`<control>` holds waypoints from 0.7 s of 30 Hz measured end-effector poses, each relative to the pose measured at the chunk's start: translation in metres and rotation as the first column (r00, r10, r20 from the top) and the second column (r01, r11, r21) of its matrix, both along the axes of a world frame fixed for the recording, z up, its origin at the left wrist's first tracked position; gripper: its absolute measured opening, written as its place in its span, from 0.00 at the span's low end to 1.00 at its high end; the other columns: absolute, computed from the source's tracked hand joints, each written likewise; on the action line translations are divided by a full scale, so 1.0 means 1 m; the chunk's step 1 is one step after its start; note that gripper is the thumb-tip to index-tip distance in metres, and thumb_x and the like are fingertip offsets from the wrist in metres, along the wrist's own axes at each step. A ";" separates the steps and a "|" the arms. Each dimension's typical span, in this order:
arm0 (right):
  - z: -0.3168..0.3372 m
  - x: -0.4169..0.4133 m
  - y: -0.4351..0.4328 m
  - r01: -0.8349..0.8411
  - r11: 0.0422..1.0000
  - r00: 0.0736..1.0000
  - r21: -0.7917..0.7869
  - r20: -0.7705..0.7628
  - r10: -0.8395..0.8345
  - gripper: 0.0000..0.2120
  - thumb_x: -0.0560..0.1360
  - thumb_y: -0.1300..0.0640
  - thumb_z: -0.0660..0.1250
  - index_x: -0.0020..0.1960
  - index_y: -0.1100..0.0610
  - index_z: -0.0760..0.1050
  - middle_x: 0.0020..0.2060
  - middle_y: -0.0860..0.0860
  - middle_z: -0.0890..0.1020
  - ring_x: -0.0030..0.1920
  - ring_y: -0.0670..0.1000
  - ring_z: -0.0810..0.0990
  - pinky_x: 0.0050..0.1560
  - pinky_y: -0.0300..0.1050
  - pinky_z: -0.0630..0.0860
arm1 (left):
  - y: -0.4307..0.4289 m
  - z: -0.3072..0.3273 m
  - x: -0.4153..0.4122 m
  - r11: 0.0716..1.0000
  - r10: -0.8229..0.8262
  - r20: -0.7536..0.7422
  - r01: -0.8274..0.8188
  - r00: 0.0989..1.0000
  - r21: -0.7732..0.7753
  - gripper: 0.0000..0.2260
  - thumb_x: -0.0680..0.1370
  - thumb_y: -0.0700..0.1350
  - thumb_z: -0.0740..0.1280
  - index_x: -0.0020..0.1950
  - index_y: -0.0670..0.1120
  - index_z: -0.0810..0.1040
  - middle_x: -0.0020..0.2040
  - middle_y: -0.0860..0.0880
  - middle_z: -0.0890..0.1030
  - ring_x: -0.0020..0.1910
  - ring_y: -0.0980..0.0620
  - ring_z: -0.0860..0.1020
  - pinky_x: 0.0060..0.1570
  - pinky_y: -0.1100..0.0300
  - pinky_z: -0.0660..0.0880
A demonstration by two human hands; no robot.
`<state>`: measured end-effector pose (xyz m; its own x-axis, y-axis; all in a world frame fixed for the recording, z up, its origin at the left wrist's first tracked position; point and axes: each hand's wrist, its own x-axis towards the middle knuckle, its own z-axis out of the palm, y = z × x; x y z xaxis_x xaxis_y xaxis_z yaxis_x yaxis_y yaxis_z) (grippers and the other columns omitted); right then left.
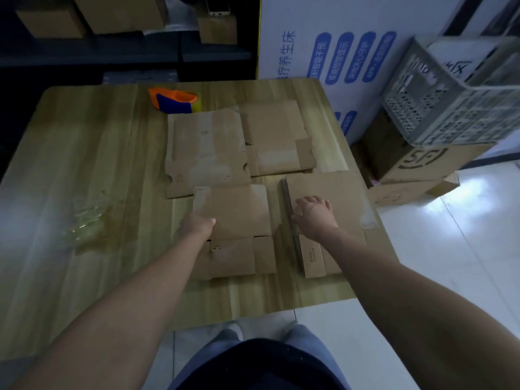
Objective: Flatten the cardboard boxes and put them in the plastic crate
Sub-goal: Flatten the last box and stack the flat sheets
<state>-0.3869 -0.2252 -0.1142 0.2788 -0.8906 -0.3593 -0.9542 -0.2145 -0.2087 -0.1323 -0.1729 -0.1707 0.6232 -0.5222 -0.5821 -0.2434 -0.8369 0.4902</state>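
I see 4 flat brown cardboard boxes [208,153] lying on the wooden table [98,164], none in the grey plastic crate [439,108] yet. My left hand [197,225] pinches the near-left box [236,212]. My right hand [313,216] grips the near-right box's [332,192] raised edge.

Four flattened cardboard boxes [208,153] [277,136] [235,229] [329,215] are being counted on the table [92,153], along with one tape dispenser [174,101] and one clump of clear tape [84,223]. One plastic crate [450,99] is being seen beside it, and two hands [197,225] [313,215] are being shown.
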 end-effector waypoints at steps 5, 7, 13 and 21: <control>0.009 -0.004 -0.014 -0.054 0.998 0.996 -0.013 0.069 0.055 0.21 0.80 0.52 0.59 0.71 0.56 0.66 0.71 0.55 0.67 0.73 0.57 0.60 0.74 0.56 0.53 | -0.016 0.022 -0.009 0.998 -0.039 0.150 0.032 0.988 0.047 0.29 0.73 0.48 0.72 0.68 0.38 0.66 0.68 0.39 0.67 0.66 0.38 0.68 0.63 0.46 0.69; 0.013 -0.003 -0.027 -0.095 0.995 0.991 -0.028 0.095 0.097 0.22 0.80 0.51 0.59 0.72 0.56 0.64 0.72 0.55 0.66 0.73 0.56 0.59 0.74 0.55 0.53 | -0.025 0.031 -0.018 0.999 -0.043 0.246 0.039 0.968 0.023 0.30 0.74 0.50 0.70 0.70 0.39 0.64 0.70 0.39 0.66 0.67 0.38 0.66 0.64 0.45 0.67; 0.030 -0.008 -0.083 -0.222 0.970 0.964 -0.097 0.128 0.233 0.24 0.79 0.51 0.60 0.73 0.57 0.63 0.71 0.57 0.67 0.71 0.58 0.62 0.72 0.53 0.56 | -0.063 0.063 -0.049 0.982 0.062 0.333 0.002 0.941 -0.189 0.25 0.75 0.47 0.68 0.69 0.41 0.66 0.68 0.40 0.68 0.66 0.39 0.67 0.65 0.46 0.65; 0.032 0.018 -0.152 -0.241 0.962 0.956 -0.124 0.143 0.258 0.26 0.79 0.48 0.61 0.73 0.59 0.63 0.70 0.57 0.68 0.69 0.59 0.65 0.68 0.53 0.61 | -0.099 0.071 -0.001 0.969 0.144 0.243 -0.087 0.959 -0.230 0.24 0.75 0.49 0.69 0.66 0.39 0.70 0.65 0.40 0.72 0.62 0.40 0.72 0.61 0.49 0.71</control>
<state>-0.3689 -0.3774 -0.0821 0.5421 -0.8156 -0.2023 -0.8246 -0.4701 -0.3146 -0.1332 -0.2716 -0.0994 0.7999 -0.5325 -0.2767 -0.2922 -0.7483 0.5956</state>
